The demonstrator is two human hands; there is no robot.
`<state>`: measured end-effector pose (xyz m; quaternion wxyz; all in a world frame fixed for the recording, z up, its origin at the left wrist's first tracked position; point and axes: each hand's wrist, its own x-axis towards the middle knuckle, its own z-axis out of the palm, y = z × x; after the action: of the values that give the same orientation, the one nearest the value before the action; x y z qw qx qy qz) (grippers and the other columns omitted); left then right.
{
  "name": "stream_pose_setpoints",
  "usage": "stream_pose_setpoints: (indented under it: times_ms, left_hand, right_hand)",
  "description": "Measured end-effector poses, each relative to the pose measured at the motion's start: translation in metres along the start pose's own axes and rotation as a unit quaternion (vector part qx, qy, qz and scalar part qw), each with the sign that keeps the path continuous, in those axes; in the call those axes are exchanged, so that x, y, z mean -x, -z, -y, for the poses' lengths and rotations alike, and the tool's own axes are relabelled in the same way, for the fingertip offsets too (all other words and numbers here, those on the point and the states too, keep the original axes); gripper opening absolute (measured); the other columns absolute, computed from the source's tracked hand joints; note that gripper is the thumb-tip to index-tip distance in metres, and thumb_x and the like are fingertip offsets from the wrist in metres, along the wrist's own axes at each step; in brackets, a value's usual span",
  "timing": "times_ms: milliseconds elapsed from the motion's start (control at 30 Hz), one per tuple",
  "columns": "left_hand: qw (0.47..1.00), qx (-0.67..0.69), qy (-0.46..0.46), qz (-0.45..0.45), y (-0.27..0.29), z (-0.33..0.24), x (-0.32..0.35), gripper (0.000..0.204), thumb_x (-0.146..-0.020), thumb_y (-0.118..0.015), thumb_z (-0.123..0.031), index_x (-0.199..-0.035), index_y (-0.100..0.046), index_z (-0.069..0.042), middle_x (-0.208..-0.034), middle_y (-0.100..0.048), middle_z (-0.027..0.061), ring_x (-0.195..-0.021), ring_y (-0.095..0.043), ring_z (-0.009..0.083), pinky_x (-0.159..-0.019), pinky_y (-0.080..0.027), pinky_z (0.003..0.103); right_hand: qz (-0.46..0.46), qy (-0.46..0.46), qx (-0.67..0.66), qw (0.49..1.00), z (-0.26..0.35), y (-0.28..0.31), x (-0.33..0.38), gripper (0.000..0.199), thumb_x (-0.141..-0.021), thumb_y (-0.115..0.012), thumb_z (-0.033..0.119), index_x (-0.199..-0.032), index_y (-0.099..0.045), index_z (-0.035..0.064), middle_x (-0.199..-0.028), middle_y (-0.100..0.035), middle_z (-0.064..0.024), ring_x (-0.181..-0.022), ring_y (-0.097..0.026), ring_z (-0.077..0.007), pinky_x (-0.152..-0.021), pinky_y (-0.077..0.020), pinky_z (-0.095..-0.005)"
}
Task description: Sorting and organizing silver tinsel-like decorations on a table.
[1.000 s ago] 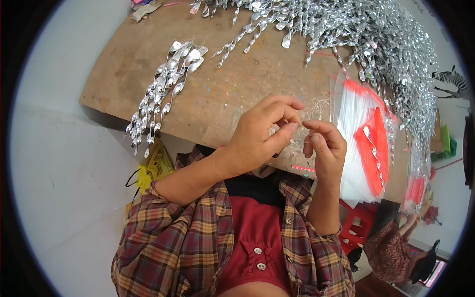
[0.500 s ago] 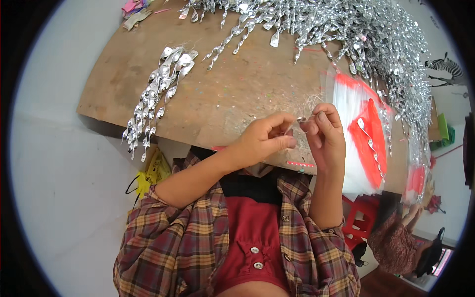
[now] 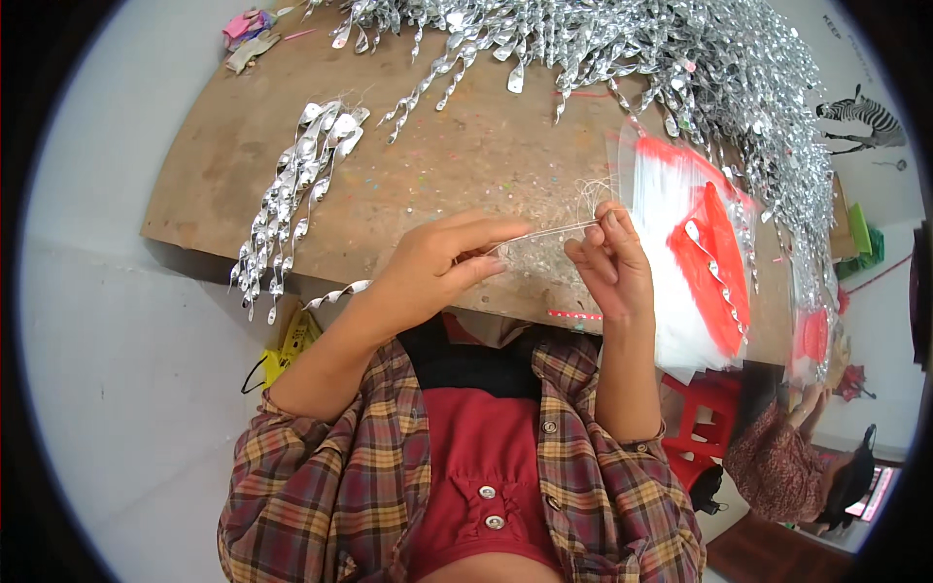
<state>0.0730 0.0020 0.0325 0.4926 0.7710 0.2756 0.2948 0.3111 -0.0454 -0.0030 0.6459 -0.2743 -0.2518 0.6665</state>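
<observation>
A thin pale string (image 3: 559, 229) is stretched taut between my hands, just above the near part of the table. My left hand (image 3: 432, 262) pinches its left end between thumb and fingers. In my right hand (image 3: 620, 260), raised with the palm partly turned inward, the thumb and forefinger grip the other end. Loose loops of string (image 3: 591, 194) stand out beyond the right fingertips. A silver twisted spiral strip (image 3: 340, 293) shows behind my left wrist, at the table's near edge; whether it hangs from the string is hidden by the hand.
Several silver spirals (image 3: 296, 185) lie in a bunch on the brown table (image 3: 466, 146), left. A large heap of them (image 3: 680, 49) covers the far right. Clear bags with red parts (image 3: 671, 253) lie right of my hands. Another person (image 3: 787, 452) is at the lower right, near a red stool (image 3: 695, 423).
My left hand has drawn away to the left from my right hand, and the string between them is now long and taut. A silver spiral has come into sight by my left wrist.
</observation>
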Motion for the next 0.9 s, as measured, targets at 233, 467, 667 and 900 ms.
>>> stream_pose_setpoints:
  times_ms: [233,467,667,900]
  left_hand:
    - [0.989,0.081,0.115,0.034,0.019,0.026,0.018,0.038,-0.083,-0.057,-0.006,-0.121,-0.057,-0.009,-0.085,-0.053,0.0016,-0.071,-0.048,0.0077,-0.062,-0.041,0.022]
    - [0.972,0.146,0.160,0.096,0.045,0.060,0.039,0.034,-0.084,-0.058,-0.009,-0.118,-0.056,-0.004,-0.093,-0.057,0.0034,-0.083,-0.052,0.0091,-0.074,-0.043,0.024]
    - [0.931,0.262,0.152,0.201,0.033,0.063,0.019,0.037,-0.085,-0.061,-0.017,-0.116,-0.048,-0.001,-0.101,-0.060,0.0072,-0.100,-0.054,0.0138,-0.087,-0.042,0.030]
    - [0.890,0.407,0.203,0.021,0.008,0.060,0.000,0.024,-0.087,-0.061,-0.020,-0.099,-0.054,-0.001,-0.085,-0.062,0.0029,-0.075,-0.058,0.0081,-0.065,-0.045,0.022]
  right_hand:
    - [-0.017,-0.011,0.009,1.000,-0.021,0.001,-0.016,0.012,-0.091,-0.051,0.014,-0.100,-0.054,0.0068,-0.076,-0.064,-0.0029,-0.036,-0.026,-0.0020,-0.057,-0.0322,-0.0210]
    - [-0.019,-0.026,0.017,0.999,-0.055,-0.021,-0.032,0.011,-0.090,-0.054,0.014,-0.097,-0.056,0.0061,-0.076,-0.064,-0.0032,-0.037,-0.025,-0.0022,-0.054,-0.0301,-0.0192]
    - [-0.015,-0.134,0.128,0.983,-0.064,-0.054,-0.032,0.009,-0.089,-0.056,0.014,-0.093,-0.056,0.0053,-0.073,-0.061,-0.0046,-0.043,-0.037,-0.0037,-0.055,-0.0361,-0.0196]
    - [-0.018,-0.097,0.129,0.987,-0.056,-0.039,-0.035,0.008,-0.087,-0.057,0.011,-0.089,-0.056,0.0034,-0.075,-0.058,-0.0034,-0.073,-0.057,-0.0120,-0.069,-0.0446,-0.0247]
